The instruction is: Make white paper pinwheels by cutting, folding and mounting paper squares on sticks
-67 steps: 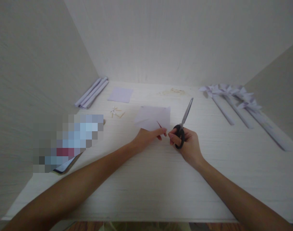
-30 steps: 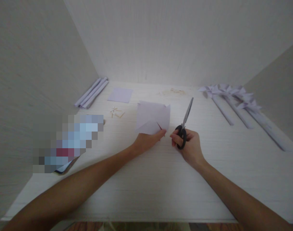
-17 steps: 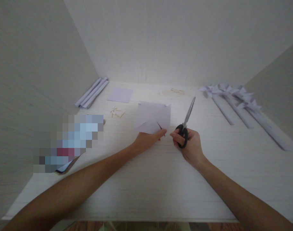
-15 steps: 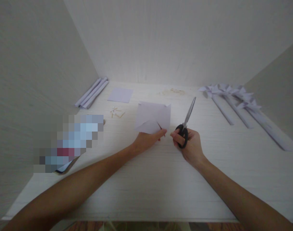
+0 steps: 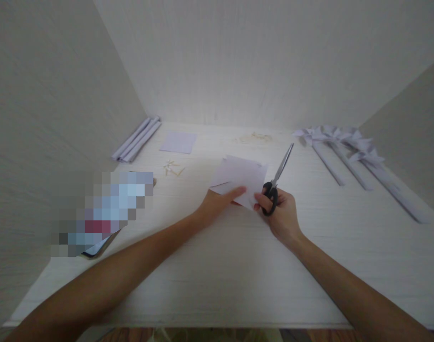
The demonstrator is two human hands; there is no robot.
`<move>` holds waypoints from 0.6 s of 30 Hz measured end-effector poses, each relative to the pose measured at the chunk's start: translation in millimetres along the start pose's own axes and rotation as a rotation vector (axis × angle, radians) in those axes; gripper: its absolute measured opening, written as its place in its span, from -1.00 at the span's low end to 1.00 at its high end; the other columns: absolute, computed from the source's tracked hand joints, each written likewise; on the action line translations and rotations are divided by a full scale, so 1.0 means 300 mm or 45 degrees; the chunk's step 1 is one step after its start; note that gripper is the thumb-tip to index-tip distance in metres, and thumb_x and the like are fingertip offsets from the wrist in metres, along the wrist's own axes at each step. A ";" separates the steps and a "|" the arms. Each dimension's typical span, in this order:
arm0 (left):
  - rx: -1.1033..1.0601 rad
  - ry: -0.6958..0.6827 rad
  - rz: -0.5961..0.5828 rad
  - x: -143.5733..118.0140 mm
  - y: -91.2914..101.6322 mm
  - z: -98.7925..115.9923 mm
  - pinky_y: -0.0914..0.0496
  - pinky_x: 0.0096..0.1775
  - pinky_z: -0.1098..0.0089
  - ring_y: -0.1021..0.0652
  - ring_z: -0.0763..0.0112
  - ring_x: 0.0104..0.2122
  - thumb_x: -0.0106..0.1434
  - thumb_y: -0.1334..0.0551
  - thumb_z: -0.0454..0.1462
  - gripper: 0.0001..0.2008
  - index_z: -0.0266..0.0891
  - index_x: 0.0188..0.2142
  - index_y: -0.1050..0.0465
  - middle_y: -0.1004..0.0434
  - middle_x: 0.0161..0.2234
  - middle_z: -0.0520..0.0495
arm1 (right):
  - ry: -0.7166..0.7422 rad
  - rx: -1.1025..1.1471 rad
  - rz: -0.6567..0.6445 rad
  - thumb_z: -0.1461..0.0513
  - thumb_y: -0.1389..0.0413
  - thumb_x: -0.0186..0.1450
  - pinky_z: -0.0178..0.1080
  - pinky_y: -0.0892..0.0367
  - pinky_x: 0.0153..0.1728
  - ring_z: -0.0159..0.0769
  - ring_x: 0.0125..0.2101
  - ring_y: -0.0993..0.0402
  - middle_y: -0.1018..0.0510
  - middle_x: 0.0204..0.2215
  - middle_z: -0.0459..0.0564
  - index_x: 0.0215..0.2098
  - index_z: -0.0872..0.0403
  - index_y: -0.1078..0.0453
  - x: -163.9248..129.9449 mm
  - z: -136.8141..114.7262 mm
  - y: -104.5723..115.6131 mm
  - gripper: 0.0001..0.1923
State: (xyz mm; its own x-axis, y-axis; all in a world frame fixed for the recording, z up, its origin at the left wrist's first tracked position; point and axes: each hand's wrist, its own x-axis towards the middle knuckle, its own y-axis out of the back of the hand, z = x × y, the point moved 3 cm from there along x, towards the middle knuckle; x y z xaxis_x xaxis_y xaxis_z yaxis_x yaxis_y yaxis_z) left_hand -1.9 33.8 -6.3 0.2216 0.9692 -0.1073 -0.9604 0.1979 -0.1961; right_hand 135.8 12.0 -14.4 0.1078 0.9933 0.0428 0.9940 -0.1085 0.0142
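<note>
A square sheet of white paper (image 5: 240, 171) with cuts in from its corners is held above the table. My left hand (image 5: 215, 206) is closed on its lower left part, thumb on top and the other fingers beneath. Black-handled scissors (image 5: 281, 165) sit in my right hand (image 5: 284, 218), their blades together and pointing up and away. That hand's thumb and fingertip are at the paper's lower right corner and seem to pinch it.
Rolled paper tubes (image 5: 136, 140) lie at the back left, near another paper square (image 5: 178, 142). Small sticks (image 5: 172, 167) and more bits (image 5: 261, 137) are scattered behind the sheet. Paper pinwheels on tubes (image 5: 359, 166) lie right. A phone with a blurred screen (image 5: 113, 209) is left.
The paper has turned and shifted right, bringing its lower corner to my right fingertips. My left thumb now lies over the sheet. The scissors have barely moved.
</note>
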 end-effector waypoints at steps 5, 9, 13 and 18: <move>-0.526 -0.020 0.213 0.045 0.050 -0.013 -0.29 -0.50 0.55 -0.37 0.59 -0.58 -0.08 -0.24 -0.27 -0.86 -0.32 -0.52 -0.36 -0.37 -0.59 0.07 | 0.020 -0.086 0.034 0.18 -0.18 -0.02 -0.39 -0.07 -0.72 -0.49 -0.74 -0.21 -0.37 -0.76 -0.15 -0.62 0.12 -0.27 -0.001 -0.015 0.000 -0.80; -0.532 0.010 0.159 0.053 0.058 -0.020 -0.32 -0.46 0.53 -0.40 0.60 -0.58 -0.13 -0.28 -0.31 -0.87 -0.33 -0.56 -0.36 -0.41 -0.58 0.06 | 0.062 0.001 0.153 0.20 -0.18 -0.01 -0.39 -0.11 -0.68 -0.47 -0.70 -0.26 -0.33 -0.74 -0.19 -0.57 0.11 -0.28 0.009 -0.013 0.016 -0.83; -0.376 0.067 -0.015 0.040 0.045 -0.024 -0.35 -0.38 0.44 -0.45 0.53 -0.52 -0.12 -0.28 -0.29 -0.85 -0.31 -0.50 -0.43 -0.48 -0.54 0.01 | 0.207 0.032 0.333 0.22 -0.16 0.02 -0.41 -0.03 -0.69 -0.54 -0.69 -0.13 -0.27 -0.71 -0.22 -0.60 0.11 -0.28 0.037 -0.011 0.052 -0.85; -0.100 0.121 -0.200 0.021 0.031 -0.033 -0.36 -0.45 0.43 -0.46 0.47 -0.55 -0.13 -0.30 -0.22 -0.81 -0.33 -0.54 -0.46 -0.51 -0.54 -0.06 | 0.171 0.177 0.441 0.20 -0.18 -0.01 -0.41 0.06 -0.74 -0.58 -0.73 -0.03 -0.20 -0.70 -0.24 -0.58 0.11 -0.28 0.060 -0.004 0.069 -0.83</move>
State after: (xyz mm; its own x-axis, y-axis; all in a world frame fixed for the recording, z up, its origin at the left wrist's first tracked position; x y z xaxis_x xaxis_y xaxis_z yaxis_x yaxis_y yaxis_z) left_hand -7.8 40.5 -18.5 0.3864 0.9084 -0.1599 -0.8973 0.3302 -0.2928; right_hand 158.2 27.5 -12.2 0.4432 0.8834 0.1519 0.8931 -0.4207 -0.1591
